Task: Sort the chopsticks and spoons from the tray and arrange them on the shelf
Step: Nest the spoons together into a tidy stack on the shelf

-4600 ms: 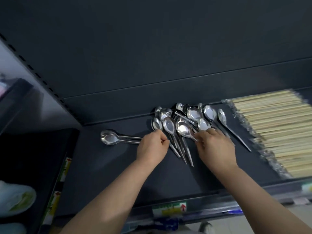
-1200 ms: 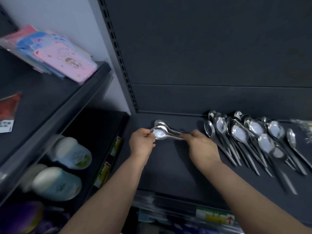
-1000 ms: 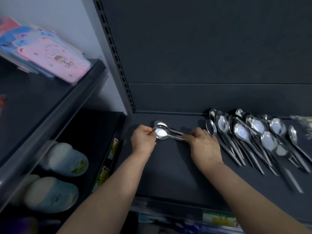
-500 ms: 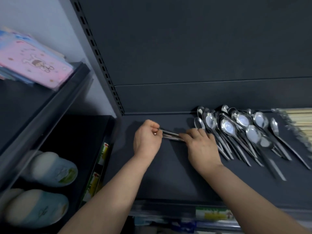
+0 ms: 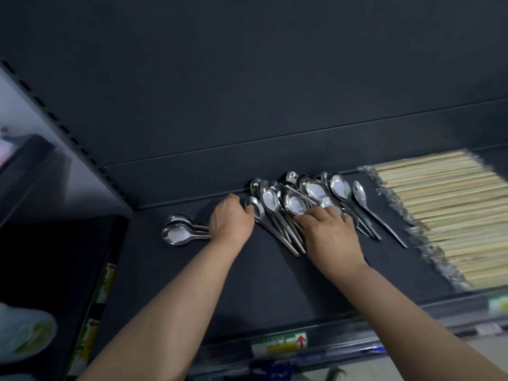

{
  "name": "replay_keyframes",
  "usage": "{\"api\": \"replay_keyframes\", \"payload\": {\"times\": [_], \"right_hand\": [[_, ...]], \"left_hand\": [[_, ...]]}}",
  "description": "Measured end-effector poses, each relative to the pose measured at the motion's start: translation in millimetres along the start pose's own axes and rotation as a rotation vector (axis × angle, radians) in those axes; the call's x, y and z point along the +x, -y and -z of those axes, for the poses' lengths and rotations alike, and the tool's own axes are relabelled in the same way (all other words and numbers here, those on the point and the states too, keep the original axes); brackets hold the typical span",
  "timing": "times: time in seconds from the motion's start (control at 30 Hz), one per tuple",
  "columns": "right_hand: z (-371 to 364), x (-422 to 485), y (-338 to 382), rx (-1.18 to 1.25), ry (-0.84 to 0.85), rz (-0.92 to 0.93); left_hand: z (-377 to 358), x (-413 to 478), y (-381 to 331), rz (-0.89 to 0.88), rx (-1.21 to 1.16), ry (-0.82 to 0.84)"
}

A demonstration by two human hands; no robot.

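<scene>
A loose pile of steel spoons [image 5: 297, 200] lies at the back of the dark shelf [image 5: 247, 284]. To its left sits a small stack of spoons [image 5: 178, 233], bowls pointing left. My left hand [image 5: 231, 221] has its fingers curled, and the tips pinch the bowl of the leftmost spoon [image 5: 255, 209] of the pile. My right hand [image 5: 330, 235] lies over the handles in the middle of the pile, fingers bent down; what they hold is hidden. Wrapped chopsticks [image 5: 453, 215] lie in a broad row on the right.
The shelf's back wall rises right behind the spoons. A slotted upright [image 5: 68, 133] bounds the shelf on the left. Price labels [image 5: 280, 345] run along the front edge. A pale packaged item [image 5: 22, 334] sits on the lower left shelf.
Both hands have let go of the stacked spoons on the left and moved right to the pile. The view has swung right, bringing the chopsticks into sight.
</scene>
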State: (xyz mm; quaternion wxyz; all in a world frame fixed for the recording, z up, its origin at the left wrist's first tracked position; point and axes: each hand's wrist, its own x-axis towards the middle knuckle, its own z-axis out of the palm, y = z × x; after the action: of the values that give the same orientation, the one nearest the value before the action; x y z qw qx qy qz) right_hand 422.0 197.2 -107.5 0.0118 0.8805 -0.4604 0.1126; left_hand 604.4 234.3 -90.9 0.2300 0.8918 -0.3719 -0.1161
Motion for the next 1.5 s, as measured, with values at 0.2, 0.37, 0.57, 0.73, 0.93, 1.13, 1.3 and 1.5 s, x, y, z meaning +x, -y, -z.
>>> {"api": "replay_keyframes", "payload": {"times": [0.2, 0.37, 0.57, 0.73, 0.93, 1.13, 1.3, 1.5], "right_hand": [[-5, 0, -11, 0.013, 0.124, 0.112], [-2, 4, -14, 0.098, 0.157, 0.091], [7, 6, -20, 0.224, 0.150, 0.070], [12, 3, -26, 0.181, 0.227, 0.106], [13, 4, -24, 0.247, 0.176, 0.083], [26, 12, -3, 0.557, 0.193, 0.011], [26, 15, 21, 0.587, 0.263, 0.057], [13, 14, 70, 0.520, 0.461, 0.232]], "left_hand": [[-3, 8, -2, 0.055, 0.039, 0.045], [0, -2, -6, 0.036, -0.032, 0.037], [-15, 5, -26, -0.019, -0.114, 0.014], [-22, 14, -34, 0.021, -0.107, 0.061], [-19, 11, -32, 0.133, -0.386, 0.092], [-4, -8, -28, 0.153, -0.808, 0.024], [11, -25, 1, 0.201, -0.790, 0.001], [41, -44, 72, 0.296, -0.567, -0.044]]}}
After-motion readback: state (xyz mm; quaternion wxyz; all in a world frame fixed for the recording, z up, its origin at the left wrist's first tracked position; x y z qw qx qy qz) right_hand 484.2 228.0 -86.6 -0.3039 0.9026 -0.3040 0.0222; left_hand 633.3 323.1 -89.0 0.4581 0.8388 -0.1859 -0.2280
